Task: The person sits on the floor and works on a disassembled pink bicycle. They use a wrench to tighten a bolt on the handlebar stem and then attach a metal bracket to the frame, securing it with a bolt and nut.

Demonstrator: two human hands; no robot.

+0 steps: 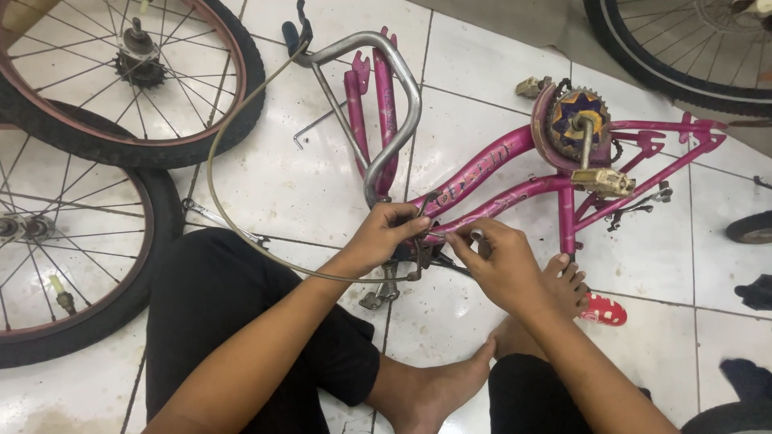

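On the white tiled floor (305, 185), we sit with legs folded before a pink bicycle frame (482, 181) lying on its side. Our left hand (384, 235) has its grip pressed together, pinching the metal brake part (421, 241) at the frame's head end; our right hand (503, 261) meets it from three o'clock, fingertips closed on a small bolt-like piece (476, 235) just beside that part. A grey cable (221, 128) loops away from our hands toward eleven o'clock, up to the silver handlebar (394, 104), which rests across the pink fork (374, 112). At two o'clock the chainring (575, 120) and a pale pedal (603, 182) face up. Two loose wheels (121, 72) lie at nine to ten o'clock, a spanner (217, 219) near them. Our bare foot (567, 281) rests by a red sandal (605, 309).
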